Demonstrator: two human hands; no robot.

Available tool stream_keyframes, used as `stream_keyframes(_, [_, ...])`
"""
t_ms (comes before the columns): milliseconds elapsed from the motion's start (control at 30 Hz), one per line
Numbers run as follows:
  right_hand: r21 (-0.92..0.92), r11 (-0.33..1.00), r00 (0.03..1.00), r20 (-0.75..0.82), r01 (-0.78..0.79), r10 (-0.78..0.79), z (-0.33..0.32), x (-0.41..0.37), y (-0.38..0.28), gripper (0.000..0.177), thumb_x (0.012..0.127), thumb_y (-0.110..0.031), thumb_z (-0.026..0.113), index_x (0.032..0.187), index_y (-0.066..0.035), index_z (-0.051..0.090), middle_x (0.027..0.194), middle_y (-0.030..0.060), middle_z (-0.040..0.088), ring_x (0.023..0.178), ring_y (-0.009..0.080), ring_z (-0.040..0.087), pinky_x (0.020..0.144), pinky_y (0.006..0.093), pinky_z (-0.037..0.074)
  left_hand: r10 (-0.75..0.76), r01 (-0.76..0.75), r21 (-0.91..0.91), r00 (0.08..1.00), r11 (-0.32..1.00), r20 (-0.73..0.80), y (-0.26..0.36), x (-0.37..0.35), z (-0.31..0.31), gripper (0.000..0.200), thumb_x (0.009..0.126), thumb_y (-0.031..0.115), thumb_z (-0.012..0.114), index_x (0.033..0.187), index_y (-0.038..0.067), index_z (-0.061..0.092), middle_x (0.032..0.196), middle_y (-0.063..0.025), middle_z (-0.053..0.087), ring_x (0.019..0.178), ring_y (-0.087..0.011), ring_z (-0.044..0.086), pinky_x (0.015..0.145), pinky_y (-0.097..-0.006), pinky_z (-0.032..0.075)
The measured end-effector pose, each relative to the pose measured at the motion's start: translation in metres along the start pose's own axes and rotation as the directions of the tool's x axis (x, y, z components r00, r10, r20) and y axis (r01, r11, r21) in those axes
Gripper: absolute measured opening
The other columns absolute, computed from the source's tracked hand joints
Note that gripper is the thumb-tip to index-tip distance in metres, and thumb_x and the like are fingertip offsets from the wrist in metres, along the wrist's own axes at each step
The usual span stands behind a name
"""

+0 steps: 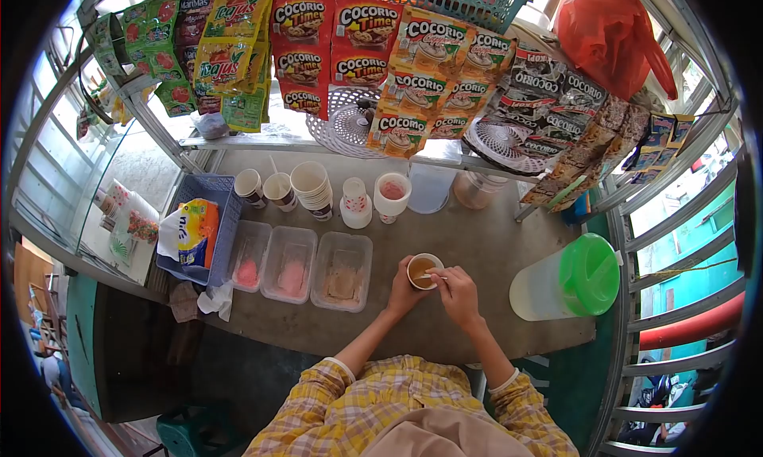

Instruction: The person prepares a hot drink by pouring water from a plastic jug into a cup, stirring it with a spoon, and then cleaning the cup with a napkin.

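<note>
A paper cup (424, 265) with a yellowish-brown liquid stands upright at the middle of the counter. Wrapped round its left side is my left hand (404, 288). My right hand (458, 292) pinches a small white spoon (427, 276), whose lower end is in the liquid. To the left lie three clear plastic tubs: one with a little pink powder (249, 265), one with more pink powder (289, 269), and one with brownish powder (342, 278).
Stacked cups (311, 188) and smaller cups (355, 203) line the counter's back. A blue basket (225, 188) sits left; a green-lidded pitcher (548, 286) lies or leans at right. Drink sachets (366, 40) hang above, beside a red bag (604, 36).
</note>
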State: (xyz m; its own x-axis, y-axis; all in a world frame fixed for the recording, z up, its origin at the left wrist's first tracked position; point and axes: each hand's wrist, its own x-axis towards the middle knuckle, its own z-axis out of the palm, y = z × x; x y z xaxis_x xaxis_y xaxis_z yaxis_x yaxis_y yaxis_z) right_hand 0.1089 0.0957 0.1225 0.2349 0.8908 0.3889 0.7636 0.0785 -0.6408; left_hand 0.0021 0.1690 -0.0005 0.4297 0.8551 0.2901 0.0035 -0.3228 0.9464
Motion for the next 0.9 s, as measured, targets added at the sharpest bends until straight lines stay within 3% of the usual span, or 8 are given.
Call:
stream_keyframes(467, [-0.067, 0.997, 0.998, 0.029, -0.044, 0.046, -0.011, -0.001, 0.003, 0.015, 0.088, -0.016, 0.059, 0.087, -0.003, 0.068, 0.078, 0.0102, 0.064, 0.073, 0.0276, 0.059, 0.067, 0.0376, 0.046, 0.0, 0.0, 0.0, 1.0, 1.0, -0.018, 0.003, 0.001, 0.0, 0.081, 0.064, 0.021, 0.086, 0.125, 0.004, 0.035, 0.109, -0.0124, 0.059, 0.1, -0.0246, 0.061, 0.084, -0.0342, 0.05])
stream_keyframes(900, [0.02, 0.999, 0.999, 0.028, -0.045, 0.045, -0.002, 0.002, 0.001, 0.013, 0.088, -0.012, 0.06, 0.092, -0.003, 0.068, 0.083, 0.0116, 0.065, 0.076, 0.0281, 0.06, 0.068, 0.0368, 0.047, -0.003, 0.003, -0.006, 1.0, 1.0, 0.0, 0.005, 0.001, -0.001, 0.08, 0.065, 0.021, 0.086, 0.124, 0.005, 0.035, 0.11, -0.014, 0.059, 0.102, -0.0265, 0.061, 0.084, -0.0363, 0.05])
